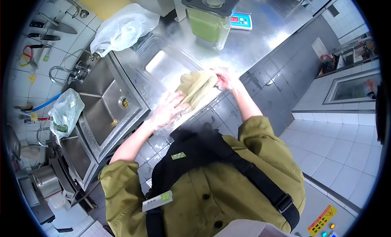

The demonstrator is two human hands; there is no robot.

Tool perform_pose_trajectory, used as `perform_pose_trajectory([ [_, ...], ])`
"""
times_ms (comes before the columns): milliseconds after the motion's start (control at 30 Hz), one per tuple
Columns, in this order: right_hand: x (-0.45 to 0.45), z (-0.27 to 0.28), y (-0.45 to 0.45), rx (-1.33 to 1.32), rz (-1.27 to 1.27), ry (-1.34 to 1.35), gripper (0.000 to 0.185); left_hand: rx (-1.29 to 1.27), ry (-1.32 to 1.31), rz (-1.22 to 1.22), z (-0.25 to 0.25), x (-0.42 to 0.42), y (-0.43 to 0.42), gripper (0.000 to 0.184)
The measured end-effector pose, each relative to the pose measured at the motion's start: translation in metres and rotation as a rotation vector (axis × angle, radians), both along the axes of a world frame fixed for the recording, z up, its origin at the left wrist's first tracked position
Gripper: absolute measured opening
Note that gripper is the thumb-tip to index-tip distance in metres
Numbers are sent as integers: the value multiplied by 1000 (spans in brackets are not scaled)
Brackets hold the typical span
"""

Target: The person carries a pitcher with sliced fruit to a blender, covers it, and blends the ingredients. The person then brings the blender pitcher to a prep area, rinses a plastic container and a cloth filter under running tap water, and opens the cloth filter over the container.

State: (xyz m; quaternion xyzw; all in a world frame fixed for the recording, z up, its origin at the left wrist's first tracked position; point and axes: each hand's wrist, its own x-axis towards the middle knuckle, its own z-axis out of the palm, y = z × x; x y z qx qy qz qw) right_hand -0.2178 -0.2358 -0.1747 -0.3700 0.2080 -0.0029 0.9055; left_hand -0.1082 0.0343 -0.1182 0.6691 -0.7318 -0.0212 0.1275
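Note:
A beige cloth, perhaps a strainer bag (198,87), lies folded at the front edge of the steel counter. My right hand (225,78), in a clear plastic glove, has its fingers closed round the cloth's right end. Also gloved in clear plastic, my left hand (169,108) rests at the cloth's left side with fingers stretched out and apart, touching it. Just behind the cloth is a clear rectangular tub (148,51), partly covered by the cloth and my hands. Glare blurs the area round my hands.
A lidded blender jug of green liquid (208,27) stands at the back, beside a digital scale (241,21). A plastic bag (124,28) lies behind the tub. To the left are a steel sink (97,110), another bag (67,112) with greens, and wall-hung knives (61,27).

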Motion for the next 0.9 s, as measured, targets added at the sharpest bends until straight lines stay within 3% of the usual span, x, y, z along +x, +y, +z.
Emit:
perform_pose_trajectory([
  [67,2,3,3,152,-93,-29,18,59,-141,79,26,3,-4,52],
  [133,-10,47,20,294,-175,15,23,25,-111,180,28,4,-6,56],
  [167,-15,41,22,235,-209,19,35,32,-82,188,29,7,-7,57],
  [267,-13,73,55,-882,-179,262,41,82,18,136,28,7,-14,59],
  [300,-8,66,62,-1426,-275,248,41,101,46,101,29,10,-18,60],
  [400,1,67,62,-1249,-129,348,40,161,5,-33,38,35,-21,58],
  [467,0,60,54,-1209,-9,330,36,365,-78,142,58,54,-21,52],
  [533,-3,56,41,-1177,126,232,27,234,-161,174,47,52,-12,42],
  [567,-3,55,28,-1413,164,294,36,200,-118,134,42,50,-13,40],
  [600,0,22,6,-1290,-171,295,50,171,-73,94,39,47,-14,37],
  [633,3,66,-5,-1658,-426,193,61,144,-27,56,35,44,-14,35],
  [700,23,99,-20,-1853,-712,218,58,123,189,64,27,43,-10,33],
  [800,76,86,-46,-1183,-761,94,33,58,552,178,26,46,-8,31],
  [867,89,81,-41,-1236,-1001,92,23,-55,920,393,23,37,-6,30],
  [900,94,83,-39,-1254,-1126,85,18,-101,829,386,33,31,-7,29],
])
